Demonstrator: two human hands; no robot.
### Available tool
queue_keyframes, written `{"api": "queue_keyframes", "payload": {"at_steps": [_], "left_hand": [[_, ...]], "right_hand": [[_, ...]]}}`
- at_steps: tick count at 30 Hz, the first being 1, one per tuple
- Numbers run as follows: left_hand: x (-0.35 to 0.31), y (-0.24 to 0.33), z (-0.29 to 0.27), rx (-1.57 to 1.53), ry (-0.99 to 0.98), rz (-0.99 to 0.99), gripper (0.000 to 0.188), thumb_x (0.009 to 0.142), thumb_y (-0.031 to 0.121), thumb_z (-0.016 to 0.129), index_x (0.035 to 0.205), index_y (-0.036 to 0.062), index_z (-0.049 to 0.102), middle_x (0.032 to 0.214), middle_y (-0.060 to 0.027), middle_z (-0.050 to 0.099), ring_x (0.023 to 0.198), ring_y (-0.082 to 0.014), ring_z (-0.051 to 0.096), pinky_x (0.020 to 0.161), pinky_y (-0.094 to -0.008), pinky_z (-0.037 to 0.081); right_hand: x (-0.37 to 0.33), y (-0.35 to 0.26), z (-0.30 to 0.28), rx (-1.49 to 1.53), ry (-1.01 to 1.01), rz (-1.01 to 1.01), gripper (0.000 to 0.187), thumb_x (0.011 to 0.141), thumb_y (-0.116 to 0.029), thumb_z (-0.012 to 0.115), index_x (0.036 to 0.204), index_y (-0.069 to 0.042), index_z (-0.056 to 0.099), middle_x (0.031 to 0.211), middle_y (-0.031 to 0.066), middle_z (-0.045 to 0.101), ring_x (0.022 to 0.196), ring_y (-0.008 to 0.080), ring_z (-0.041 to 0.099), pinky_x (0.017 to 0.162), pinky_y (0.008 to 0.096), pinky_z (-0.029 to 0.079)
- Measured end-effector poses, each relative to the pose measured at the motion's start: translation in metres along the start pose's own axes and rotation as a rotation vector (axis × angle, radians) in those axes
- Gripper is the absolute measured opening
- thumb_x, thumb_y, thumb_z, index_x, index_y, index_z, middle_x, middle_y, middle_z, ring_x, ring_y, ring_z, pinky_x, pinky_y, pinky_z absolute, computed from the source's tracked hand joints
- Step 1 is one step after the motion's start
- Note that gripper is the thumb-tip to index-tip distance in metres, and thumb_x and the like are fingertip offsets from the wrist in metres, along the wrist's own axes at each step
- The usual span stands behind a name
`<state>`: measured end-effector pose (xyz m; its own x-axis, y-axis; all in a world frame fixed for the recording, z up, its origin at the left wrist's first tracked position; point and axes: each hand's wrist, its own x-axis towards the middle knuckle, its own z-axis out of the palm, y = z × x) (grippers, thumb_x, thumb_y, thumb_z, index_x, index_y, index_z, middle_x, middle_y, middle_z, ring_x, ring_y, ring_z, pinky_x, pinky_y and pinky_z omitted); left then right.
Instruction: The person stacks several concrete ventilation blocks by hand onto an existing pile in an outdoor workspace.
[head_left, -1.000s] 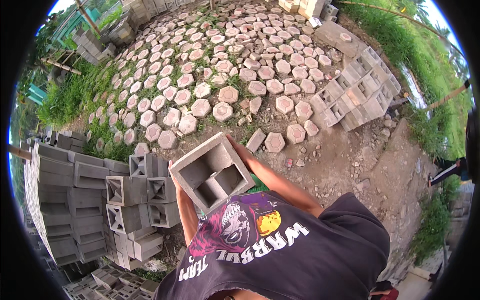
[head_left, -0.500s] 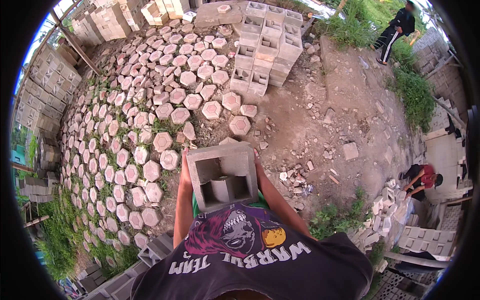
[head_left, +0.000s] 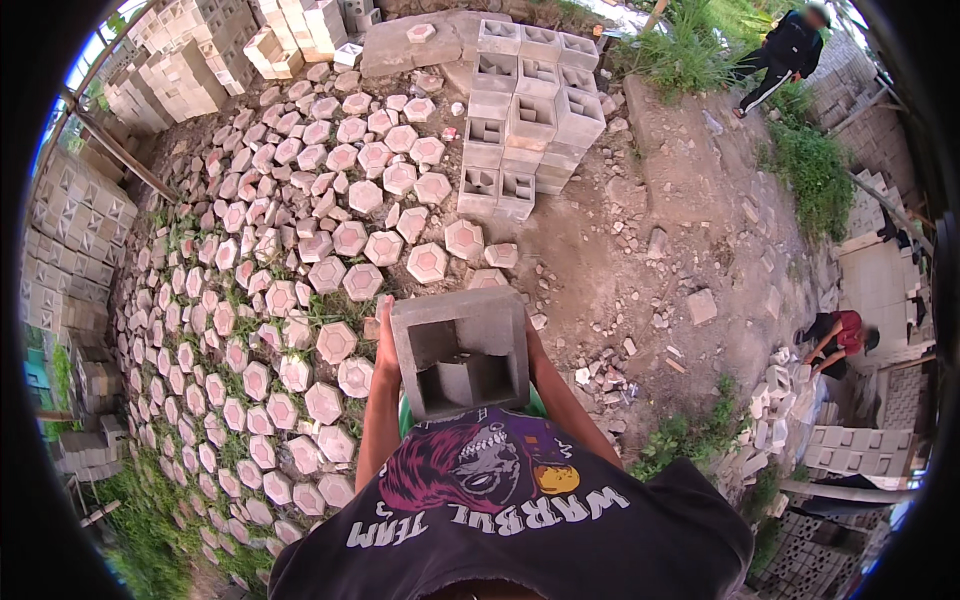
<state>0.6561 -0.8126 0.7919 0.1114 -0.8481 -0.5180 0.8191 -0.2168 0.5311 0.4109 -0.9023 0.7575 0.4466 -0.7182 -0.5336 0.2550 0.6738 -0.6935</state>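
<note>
Close to my body, at waist height, I carry a grey hollow concrete block point(head_left: 459, 302), its open cavities facing up. My left hand point(head_left: 387, 338) presses against its left side, with fingertips showing near the far corner. On the opposite side my right hand point(head_left: 533, 342) grips the block, its fingers mostly hidden behind the wall. Ahead, slightly right of the block, stands a stack of similar concrete blocks point(head_left: 535, 115), apart from the one I hold.
Hexagonal pavers point(head_left: 426, 263) with reddish centres cover the ground to the left. Loose rubble point(head_left: 605, 370) lies on the dirt to the right. One person point(head_left: 783, 58) stands at the far right; another person point(head_left: 840, 338) bends over near a pile of broken blocks point(head_left: 775, 405).
The block stack and pavers appear lower and nearer as I advance with the block still in both hands. The standing person at far right has shifted slightly.
</note>
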Motion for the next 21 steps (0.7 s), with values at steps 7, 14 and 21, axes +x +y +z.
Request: {"api": "queue_keyframes", "payload": {"at_steps": [7,14,21], "left_hand": [[0.074,0.032,-0.032,0.011,0.028,0.038,0.068,0.090,0.061,0.038,0.122,0.0034,0.052,0.112,-0.0094,0.059,0.100,-0.0208,0.055,0.090,-0.0330,0.043],[0.126,0.095,0.052,0.196,-0.071,-0.013,0.071,0.089,0.062,0.037,0.126,0.0013,0.048,0.120,-0.0120,0.055,0.106,-0.0222,0.053,0.093,-0.0347,0.043],[0.248,0.137,0.084,0.033,-0.069,0.112,0.061,0.092,0.055,0.037,0.123,0.0047,0.050,0.114,-0.0134,0.059,0.101,-0.0258,0.058,0.089,-0.0400,0.048]], "right_hand": [[0.026,-0.048,0.048,0.007,0.009,0.033,0.070,0.092,-0.059,0.037,0.136,-0.005,0.040,0.125,0.0096,0.052,0.109,0.0190,0.054,0.093,0.0303,0.043],[0.096,-0.090,0.044,0.027,0.039,-0.074,0.068,0.092,-0.058,0.037,0.132,-0.004,0.045,0.120,0.0098,0.056,0.104,0.0172,0.056,0.089,0.0306,0.046],[0.239,-0.154,0.035,0.036,-0.064,-0.142,0.067,0.092,-0.059,0.039,0.126,-0.003,0.051,0.114,0.0084,0.059,0.098,0.0167,0.058,0.086,0.0282,0.046]]}}
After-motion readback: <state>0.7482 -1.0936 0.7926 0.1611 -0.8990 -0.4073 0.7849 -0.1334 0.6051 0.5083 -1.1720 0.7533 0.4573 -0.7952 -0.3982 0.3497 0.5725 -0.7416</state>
